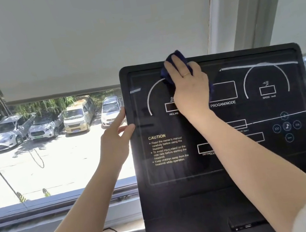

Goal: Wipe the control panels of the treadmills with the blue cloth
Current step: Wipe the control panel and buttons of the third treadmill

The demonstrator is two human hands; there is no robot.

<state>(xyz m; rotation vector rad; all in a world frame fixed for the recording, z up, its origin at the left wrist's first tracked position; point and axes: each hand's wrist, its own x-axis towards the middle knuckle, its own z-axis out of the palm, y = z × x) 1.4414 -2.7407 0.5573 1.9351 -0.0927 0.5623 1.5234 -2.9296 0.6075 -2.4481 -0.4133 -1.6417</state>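
A black treadmill control panel fills the right half of the view, upright and facing me, with white dial outlines and a CAUTION text block. My right hand presses a dark blue cloth flat against the panel's upper edge, near the top left of its display; most of the cloth is hidden under the palm and fingers. My left hand holds the panel's left edge at mid height, thumb on the front face and fingers reaching behind.
A large window behind the panel looks down on parked cars. A grey roller blind covers its upper part. A window sill runs along the bottom left. A small slot with ports sits low on the console.
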